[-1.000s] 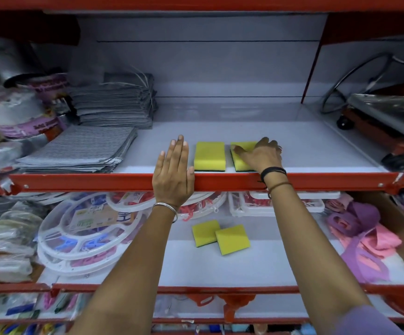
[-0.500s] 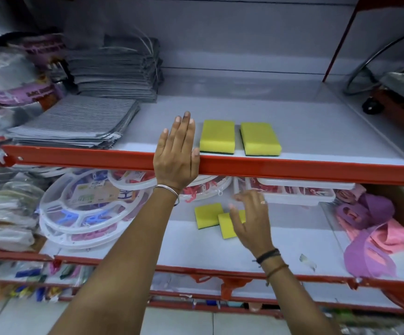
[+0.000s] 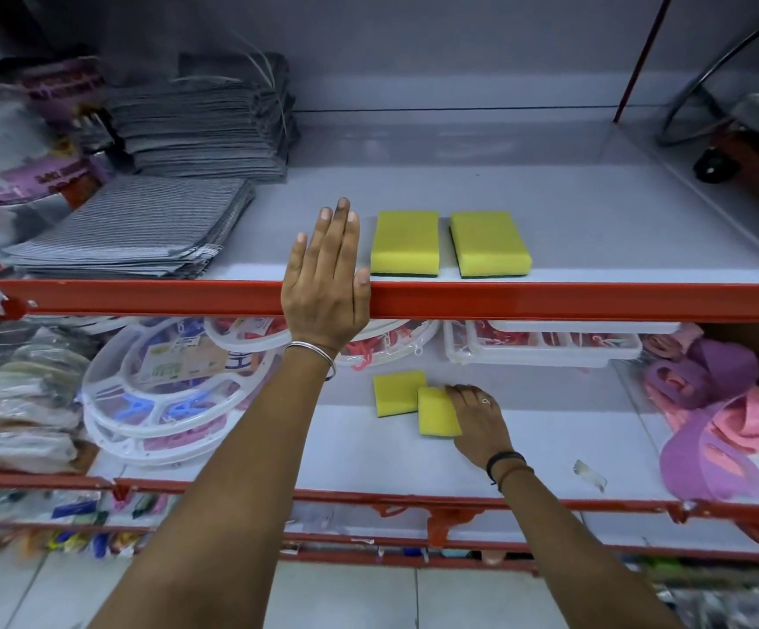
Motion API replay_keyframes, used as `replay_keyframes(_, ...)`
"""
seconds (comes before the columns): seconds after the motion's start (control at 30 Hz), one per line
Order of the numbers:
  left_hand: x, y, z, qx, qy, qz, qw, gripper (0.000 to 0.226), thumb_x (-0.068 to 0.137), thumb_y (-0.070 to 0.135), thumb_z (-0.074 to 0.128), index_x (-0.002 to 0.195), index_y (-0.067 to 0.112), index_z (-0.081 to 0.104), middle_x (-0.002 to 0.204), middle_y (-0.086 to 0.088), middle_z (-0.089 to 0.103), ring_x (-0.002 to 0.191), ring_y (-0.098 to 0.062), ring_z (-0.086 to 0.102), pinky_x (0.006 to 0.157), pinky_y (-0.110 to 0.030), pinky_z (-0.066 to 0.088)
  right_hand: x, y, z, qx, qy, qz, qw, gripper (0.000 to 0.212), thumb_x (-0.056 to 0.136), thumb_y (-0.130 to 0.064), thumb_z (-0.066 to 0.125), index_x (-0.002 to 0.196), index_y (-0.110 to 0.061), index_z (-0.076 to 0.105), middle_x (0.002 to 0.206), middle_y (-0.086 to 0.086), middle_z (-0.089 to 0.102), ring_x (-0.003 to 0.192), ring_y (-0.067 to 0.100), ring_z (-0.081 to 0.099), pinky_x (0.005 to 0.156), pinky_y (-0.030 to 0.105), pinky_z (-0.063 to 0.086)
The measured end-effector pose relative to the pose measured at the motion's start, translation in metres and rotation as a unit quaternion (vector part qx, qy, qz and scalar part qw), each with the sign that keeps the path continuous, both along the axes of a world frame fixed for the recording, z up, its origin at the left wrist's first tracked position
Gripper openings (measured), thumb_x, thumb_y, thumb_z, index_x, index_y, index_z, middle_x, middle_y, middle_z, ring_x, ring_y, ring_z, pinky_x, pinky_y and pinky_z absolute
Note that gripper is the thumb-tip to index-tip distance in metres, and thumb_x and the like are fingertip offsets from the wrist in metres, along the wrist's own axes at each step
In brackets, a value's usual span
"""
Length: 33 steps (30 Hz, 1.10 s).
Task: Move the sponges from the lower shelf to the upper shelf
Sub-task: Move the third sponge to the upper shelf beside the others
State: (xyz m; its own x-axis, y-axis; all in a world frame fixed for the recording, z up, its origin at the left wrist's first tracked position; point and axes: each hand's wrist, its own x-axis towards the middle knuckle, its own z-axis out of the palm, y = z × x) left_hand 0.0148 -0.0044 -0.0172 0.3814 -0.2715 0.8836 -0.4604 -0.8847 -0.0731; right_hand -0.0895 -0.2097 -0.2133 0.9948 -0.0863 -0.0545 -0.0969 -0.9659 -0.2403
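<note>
Right hand [image 3: 477, 419], fingers closing on the nearer sponge [image 3: 436, 411] on the lower shelf [image 3: 527, 442]; left hand [image 3: 325, 283] flat, fingers together, on the upper shelf [image 3: 550, 301] rail above. Risk: lifted sponge drags its overlapped neighbour [image 3: 396, 393].

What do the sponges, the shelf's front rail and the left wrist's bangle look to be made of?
Sponges: matte yellow foam, apparently over a thin dark scouring layer showing along the bottom edge. Front rail: probably red-painted metal, smooth with a slight sheen and a fastener near its left end. Bangle: thin, shiny and silver-coloured, likely metal.
</note>
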Motion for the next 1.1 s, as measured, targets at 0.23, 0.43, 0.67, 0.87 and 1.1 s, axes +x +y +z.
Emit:
replay_keyframes(0.23,-0.001,0.000,0.001,0.003,0.013,0.004,1.000,0.053,0.095,0.030,0.021,0.139,0.009,0.041,0.144,-0.007,0.046,0.136,-0.019,0.038,0.114,-0.036,0.026,-0.038,0.011,0.059,0.090,0.016,-0.033,0.995,0.080,0.066,-0.049,0.074,0.129,-0.010,0.043,0.122,0.011,0.049,0.114,0.029,0.047,0.094,0.035,0.040)
replay_keyframes(0.43,-0.004,0.001,0.003,0.001,0.039,0.003,0.999,0.054,0.096,0.031,0.018,0.141,0.009,0.039,0.145,-0.008,0.044,0.137,-0.019,0.037,0.116,-0.033,0.019,-0.072,0.003,0.147,0.115,-0.014,-0.001,0.993,0.082,0.064,-0.058,0.072,0.129,-0.017,0.042,0.119,0.004,0.047,0.113,0.024,0.044,0.091,0.034,0.038)
replay_keyframes(0.67,-0.008,0.000,0.009,-0.003,0.080,0.000,0.997,0.054,0.095,0.031,0.020,0.141,0.008,0.038,0.146,-0.008,0.042,0.137,-0.020,0.036,0.117,-0.032,0.016,-0.082,-0.016,0.238,0.088,-0.226,0.063,0.968,0.082,0.058,-0.061,0.068,0.124,-0.018,0.046,0.116,0.002,0.053,0.104,0.022,0.051,0.085,0.041,0.047)
replay_keyframes(0.87,-0.011,0.000,0.012,-0.003,0.098,-0.005,0.995,0.053,0.094,0.029,0.024,0.139,0.007,0.041,0.145,-0.010,0.044,0.135,-0.022,0.039,0.114,-0.035,0.021,-0.047,-0.044,0.276,0.079,-0.362,-0.097,0.924,0.071,0.063,-0.052,0.076,0.115,-0.012,0.048,0.113,0.011,0.051,0.103,0.030,0.048,0.086,0.038,0.040)
replay_keyframes(1.1,-0.011,0.001,0.012,-0.004,0.100,-0.007,0.995,0.053,0.093,0.029,0.026,0.139,0.007,0.042,0.145,-0.009,0.044,0.135,-0.021,0.039,0.114,-0.035,0.021,0.009,-0.067,0.283,0.056,-0.271,-0.266,0.923,0.075,0.071,-0.048,0.071,0.119,0.002,0.044,0.119,0.028,0.051,0.113,0.045,0.048,0.091,0.047,0.044)
